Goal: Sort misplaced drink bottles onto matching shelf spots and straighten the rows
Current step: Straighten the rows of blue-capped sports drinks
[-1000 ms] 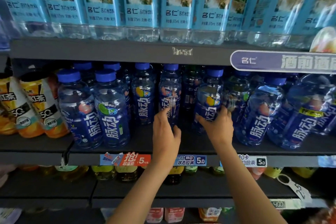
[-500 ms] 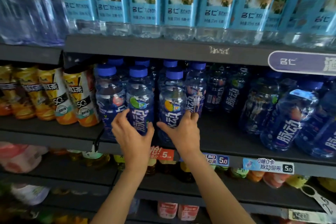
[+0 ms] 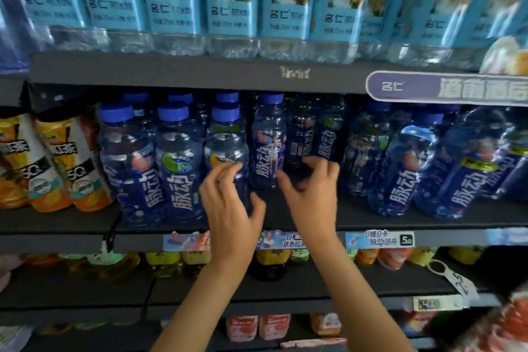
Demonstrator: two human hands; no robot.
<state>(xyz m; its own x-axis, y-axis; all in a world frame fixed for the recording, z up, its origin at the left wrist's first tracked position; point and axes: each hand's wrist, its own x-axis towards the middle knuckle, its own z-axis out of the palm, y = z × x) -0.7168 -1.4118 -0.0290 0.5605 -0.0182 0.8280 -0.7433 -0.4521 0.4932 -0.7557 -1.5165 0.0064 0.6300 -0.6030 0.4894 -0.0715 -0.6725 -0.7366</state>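
Blue-capped blue drink bottles fill the middle shelf (image 3: 357, 217). My left hand (image 3: 230, 214) curls round the lower part of a front-row bottle with a yellow-orange label (image 3: 225, 148); fingers lie across its front, thumb at its right side. My right hand (image 3: 313, 197) reaches deeper, with thumb and curled fingers on either side of the base of a dark back-row bottle (image 3: 300, 134). A peach-label bottle (image 3: 268, 148) stands between the two hands. Both hands are slightly blurred.
Orange tea bottles (image 3: 71, 168) lean at the left end of the same shelf. Light blue water bottles (image 3: 228, 3) line the shelf above. Tilted blue bottles (image 3: 405, 174) crowd the right side. Price tags (image 3: 380, 238) run along the shelf edge, with smaller bottles below.
Both hands shifted right along the shelf. The left hand left the green-label bottle for the yellow-orange one; the right hand let that one go and reached into the back row.
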